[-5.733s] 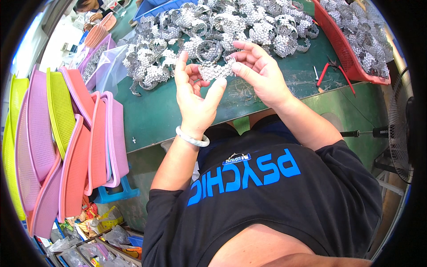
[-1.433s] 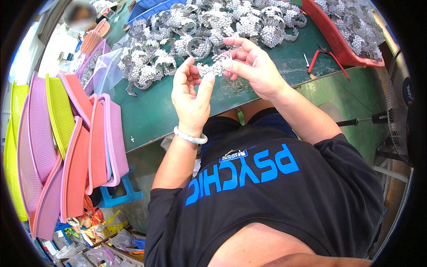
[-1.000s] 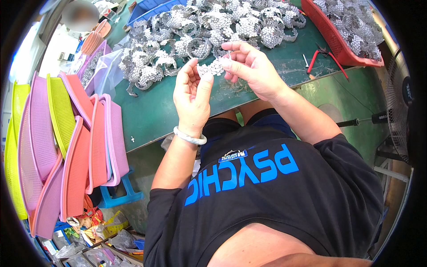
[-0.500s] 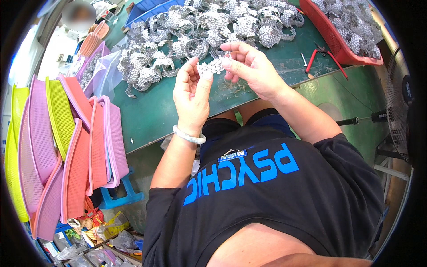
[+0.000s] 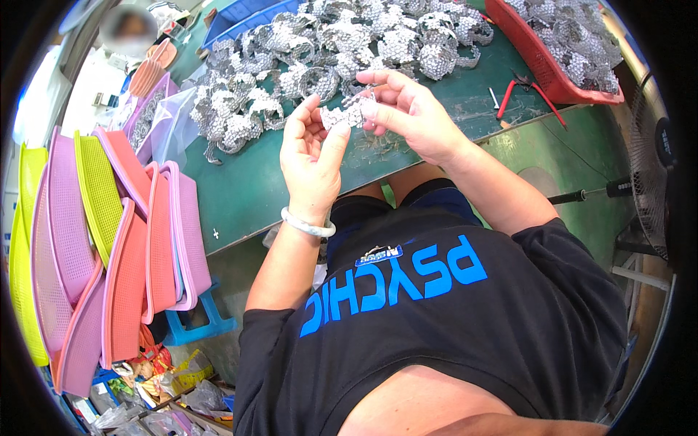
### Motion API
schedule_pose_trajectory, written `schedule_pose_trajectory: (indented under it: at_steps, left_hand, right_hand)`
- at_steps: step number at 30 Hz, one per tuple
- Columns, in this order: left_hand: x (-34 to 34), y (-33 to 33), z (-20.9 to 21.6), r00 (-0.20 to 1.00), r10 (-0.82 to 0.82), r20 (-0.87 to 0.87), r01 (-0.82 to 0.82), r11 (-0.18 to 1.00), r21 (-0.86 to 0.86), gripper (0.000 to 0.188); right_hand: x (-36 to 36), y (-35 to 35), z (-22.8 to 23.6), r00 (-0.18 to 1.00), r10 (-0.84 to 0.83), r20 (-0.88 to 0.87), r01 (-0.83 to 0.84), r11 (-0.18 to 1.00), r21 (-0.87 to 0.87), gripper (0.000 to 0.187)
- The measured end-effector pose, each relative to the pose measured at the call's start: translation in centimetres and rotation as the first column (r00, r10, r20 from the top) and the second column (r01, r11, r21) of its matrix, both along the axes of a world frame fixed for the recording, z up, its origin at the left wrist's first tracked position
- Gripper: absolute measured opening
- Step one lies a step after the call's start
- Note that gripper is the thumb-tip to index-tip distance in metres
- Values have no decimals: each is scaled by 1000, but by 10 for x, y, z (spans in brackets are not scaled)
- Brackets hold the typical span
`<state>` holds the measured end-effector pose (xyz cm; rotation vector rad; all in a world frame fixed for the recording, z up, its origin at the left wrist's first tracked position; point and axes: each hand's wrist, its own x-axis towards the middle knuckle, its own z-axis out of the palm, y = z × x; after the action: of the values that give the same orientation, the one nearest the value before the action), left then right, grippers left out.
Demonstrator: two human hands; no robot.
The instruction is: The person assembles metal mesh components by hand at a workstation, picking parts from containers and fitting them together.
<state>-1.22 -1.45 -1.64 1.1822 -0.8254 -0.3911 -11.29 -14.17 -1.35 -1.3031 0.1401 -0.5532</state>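
Note:
Between both hands, above the near edge of the table, I hold a curved silver piece with a bumpy, scale-like surface. My left hand pinches its left end between thumb and fingers. At the other end, my right hand grips it with thumb and forefinger, the remaining fingers curled loosely. A pale bangle circles my left wrist. Just beyond my hands spreads a heap of similar silver pieces, many of them bent into open rings.
Red-handled pliers lie on the green table, right of my hands. A red basket of silver pieces stands far right, a blue bin behind the heap. Stacked plastic baskets rise at left; a fan stands at right.
Both hands keep their hold on the silver piece, which has tilted slightly. The rest of the scene looks the same, apart from a small shift of the view.

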Motion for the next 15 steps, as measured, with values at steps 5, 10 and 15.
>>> schedule_pose_trajectory:
  at_steps: [5, 10, 15]
  left_hand:
    - [4, -5, -14, 933, 36, 358, -63, 996, 65, 59]
    - [-5, -8, -16, 889, 8, 457, -68, 991, 115, 62]
    - [-6, -10, -27, 845, 10, 534, -105, 983, 148, 56]
  right_hand:
    - [-1, -7, -8, 998, 31, 46, -24, 987, -156, 67]
    - [-23, -29, 5, 994, -40, -106, -2, 929, -371, 74]
    - [-66, -77, 20, 957, -286, 49, 278, 855, -438, 74]
